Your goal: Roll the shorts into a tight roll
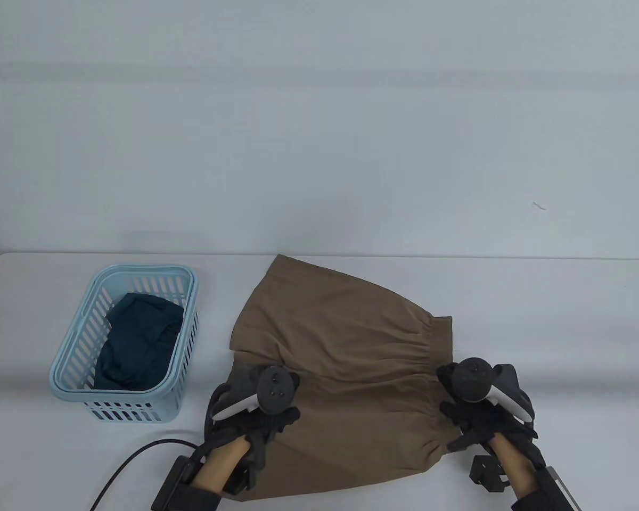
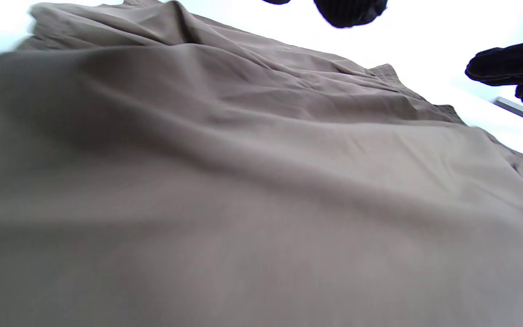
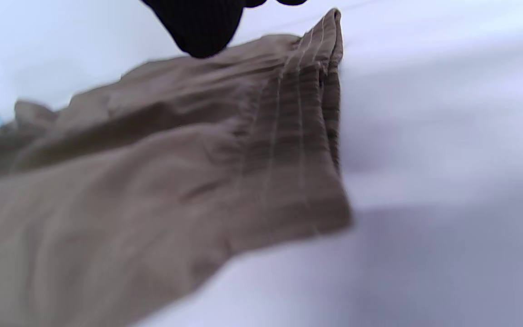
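Note:
Brown shorts point(image 1: 346, 351) lie spread flat on the white table point(image 1: 554, 319), with the gathered waistband point(image 1: 441, 340) at the right and the leg hems at the left. My left hand point(image 1: 277, 418) is over the near left part of the shorts. Its fingertips point(image 2: 347, 11) hang above the cloth point(image 2: 243, 181) and pinch nothing. My right hand point(image 1: 458, 420) is at the near end of the waistband. One fingertip point(image 3: 198, 27) hangs just above the ribbed waistband point(image 3: 298, 136) without gripping it. The trackers hide most of both hands' fingers in the table view.
A light blue slatted basket point(image 1: 69, 386) stands at the left of the table with a dark blue garment point(image 1: 138, 340) in it. A black cable point(image 1: 133, 460) runs across the table near the left forearm. A plain white wall rises behind the table.

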A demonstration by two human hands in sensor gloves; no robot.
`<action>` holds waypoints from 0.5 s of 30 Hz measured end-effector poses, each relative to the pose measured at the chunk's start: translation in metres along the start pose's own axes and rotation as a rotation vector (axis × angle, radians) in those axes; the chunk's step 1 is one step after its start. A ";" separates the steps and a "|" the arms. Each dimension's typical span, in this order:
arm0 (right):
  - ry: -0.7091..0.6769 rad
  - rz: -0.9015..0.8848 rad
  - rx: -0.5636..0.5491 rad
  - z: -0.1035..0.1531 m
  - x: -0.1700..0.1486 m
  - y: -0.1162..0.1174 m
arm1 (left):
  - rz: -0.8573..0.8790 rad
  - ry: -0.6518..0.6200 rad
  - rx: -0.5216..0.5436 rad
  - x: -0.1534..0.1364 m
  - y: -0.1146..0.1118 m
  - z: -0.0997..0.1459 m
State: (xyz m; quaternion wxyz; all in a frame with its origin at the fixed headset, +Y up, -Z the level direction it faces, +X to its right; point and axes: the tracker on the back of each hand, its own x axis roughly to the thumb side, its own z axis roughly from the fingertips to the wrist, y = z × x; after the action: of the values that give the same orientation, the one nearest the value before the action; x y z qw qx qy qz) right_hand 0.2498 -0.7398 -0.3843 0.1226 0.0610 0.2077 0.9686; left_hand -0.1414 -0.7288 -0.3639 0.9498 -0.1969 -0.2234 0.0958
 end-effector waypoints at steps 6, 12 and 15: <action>0.047 0.184 0.187 0.020 0.002 0.022 | -0.027 -0.060 -0.172 -0.008 -0.029 0.045; 0.059 0.228 0.193 0.020 0.006 0.045 | -0.173 -0.033 -0.414 -0.013 -0.062 0.049; 0.058 0.185 0.185 0.017 0.004 0.052 | -0.294 -0.008 -0.441 -0.013 -0.069 0.047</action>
State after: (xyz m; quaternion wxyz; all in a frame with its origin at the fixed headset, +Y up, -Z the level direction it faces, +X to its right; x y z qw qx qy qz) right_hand 0.2373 -0.7783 -0.3468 0.0206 0.0628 0.2932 0.9538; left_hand -0.1684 -0.7792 -0.3019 0.8867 -0.3643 -0.2689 -0.0937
